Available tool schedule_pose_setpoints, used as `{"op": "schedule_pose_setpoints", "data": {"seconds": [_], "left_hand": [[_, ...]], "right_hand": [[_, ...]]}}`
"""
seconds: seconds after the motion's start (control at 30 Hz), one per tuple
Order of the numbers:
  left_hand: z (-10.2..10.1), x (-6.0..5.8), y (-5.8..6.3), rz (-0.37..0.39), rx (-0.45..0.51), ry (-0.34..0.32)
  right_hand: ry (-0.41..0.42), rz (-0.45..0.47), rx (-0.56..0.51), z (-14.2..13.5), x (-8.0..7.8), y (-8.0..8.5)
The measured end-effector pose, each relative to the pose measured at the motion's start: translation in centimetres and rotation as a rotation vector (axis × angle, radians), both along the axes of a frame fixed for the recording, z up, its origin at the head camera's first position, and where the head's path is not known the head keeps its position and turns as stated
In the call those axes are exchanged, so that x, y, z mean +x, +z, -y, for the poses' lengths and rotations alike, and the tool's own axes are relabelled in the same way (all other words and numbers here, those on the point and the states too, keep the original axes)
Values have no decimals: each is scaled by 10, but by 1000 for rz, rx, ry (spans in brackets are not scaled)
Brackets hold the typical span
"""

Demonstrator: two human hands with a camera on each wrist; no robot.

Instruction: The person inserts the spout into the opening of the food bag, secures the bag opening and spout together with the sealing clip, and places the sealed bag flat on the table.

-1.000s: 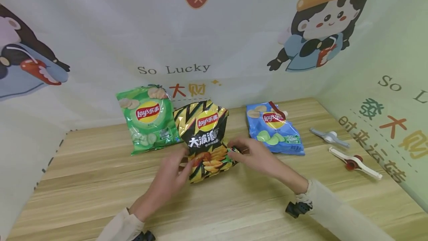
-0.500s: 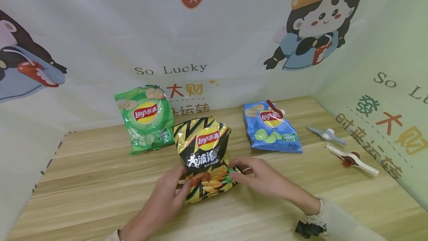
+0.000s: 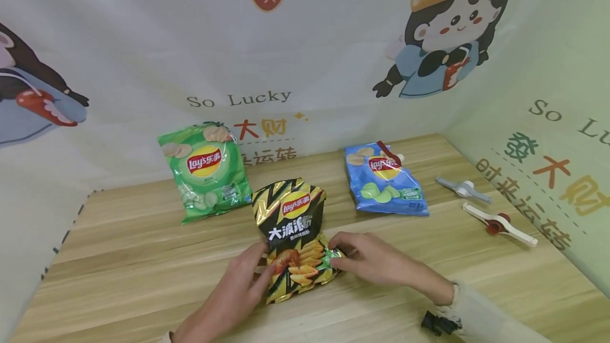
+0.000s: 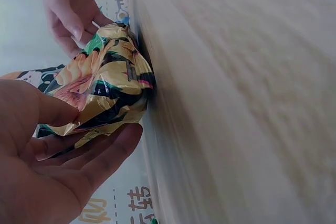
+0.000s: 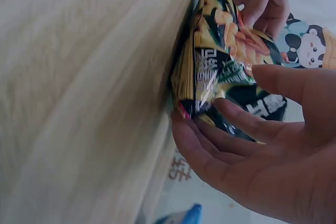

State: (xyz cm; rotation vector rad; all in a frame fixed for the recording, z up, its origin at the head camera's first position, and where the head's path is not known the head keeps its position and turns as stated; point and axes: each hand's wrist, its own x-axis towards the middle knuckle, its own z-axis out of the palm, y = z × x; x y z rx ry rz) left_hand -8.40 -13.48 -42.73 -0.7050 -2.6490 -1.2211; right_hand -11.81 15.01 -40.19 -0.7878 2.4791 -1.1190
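Note:
A black-and-gold bag of chips [image 3: 295, 237] sits on the wooden table between both hands, its lower edge toward me. Its left side is gripped by my left hand [image 3: 240, 285], thumb on the front and fingers behind, as the left wrist view shows with the hand [image 4: 63, 161] close up. On the opposite side my right hand [image 3: 376, 258] holds the bag's edge. Seen from the right wrist, the thumb of that hand [image 5: 273, 135] lies over the bag [image 5: 231, 51] and the fingers curl beneath it.
A green chip bag [image 3: 205, 173] leans near the back wall at left. A blue chip bag [image 3: 386, 184] with a red-and-white clip [image 3: 391, 153] on its top lies at right. Further right are a grey clip [image 3: 462, 188] and a white-and-red clip [image 3: 499, 224].
Both hands have drawn the black-and-gold chip bag toward me, away from the green bag and the back wall. The other bags and the loose clips have stayed put.

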Motion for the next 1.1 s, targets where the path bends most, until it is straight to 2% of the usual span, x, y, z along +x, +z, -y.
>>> {"op": "schedule_pose_setpoints", "data": {"seconds": [0.23, 0.33, 0.63, 0.8, 0.93, 1.1], "left_hand": [[0, -3, -1, 49, 1, -26], [0, -4, -1, 55, -3, -25], [-2, -8, 2, 31, -95, 23], [-4, -11, 6, 26, -126, 43], [-4, -11, 11, 54, -138, 46], [-3, -8, 21, 124, -78, 98]], "right_hand": [[13, -58, 91, -22, -4, 12], [-24, -114, 113, -38, -5, 21], [-211, -265, 114, -97, -5, 41], [-372, -312, 169, -135, -6, 49], [-523, -286, 221, -172, -4, 51], [-604, -288, 286, -211, -2, 41]]}}
